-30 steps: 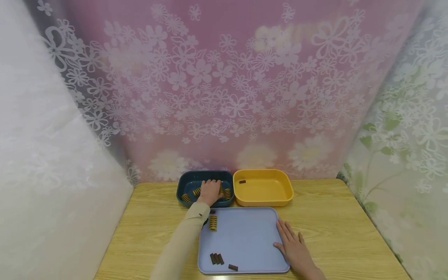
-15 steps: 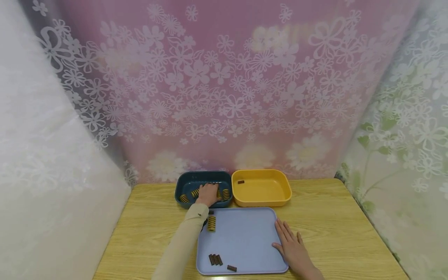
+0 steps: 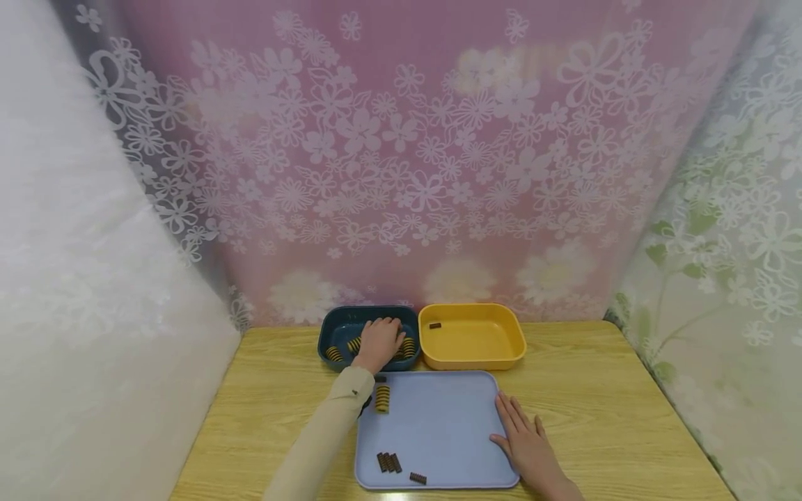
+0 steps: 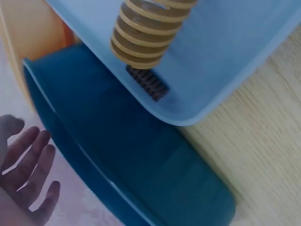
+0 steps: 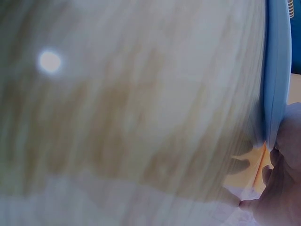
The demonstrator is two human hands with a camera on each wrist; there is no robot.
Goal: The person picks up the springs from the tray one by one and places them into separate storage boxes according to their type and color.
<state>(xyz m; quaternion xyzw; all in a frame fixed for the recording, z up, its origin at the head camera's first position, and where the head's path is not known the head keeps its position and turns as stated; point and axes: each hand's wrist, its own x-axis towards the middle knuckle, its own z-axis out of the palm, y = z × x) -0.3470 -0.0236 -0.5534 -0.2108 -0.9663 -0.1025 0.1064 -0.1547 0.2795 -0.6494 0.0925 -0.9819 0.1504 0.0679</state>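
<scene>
My left hand (image 3: 381, 344) is over the dark blue bin (image 3: 338, 320), fingers loosely spread. In the left wrist view its fingers (image 4: 29, 165) stand apart with nothing between them, beside the bin's rim. Several yellow-and-black coil springs (image 3: 409, 347) lie in that bin, partly hidden by the hand. My right hand (image 3: 531, 449) rests with straight fingers along the right edge of the lavender tray (image 3: 445, 424). On the tray, a large yellow spring (image 3: 383, 399) stands out near the upper left, beside a small dark spring (image 4: 148, 84).
Three small brown springs (image 3: 389, 462) lie side by side at the tray's lower left, another brown spring (image 3: 418, 479) to their right. A yellow bin (image 3: 473, 337) adjoins the dark bin and holds one small brown piece (image 3: 435, 325). Floral curtains surround the wooden table (image 3: 595, 403).
My left hand has shifted up and slightly right over the dark blue bin, now covering more of a spring there. My right hand and the springs on the tray stay put.
</scene>
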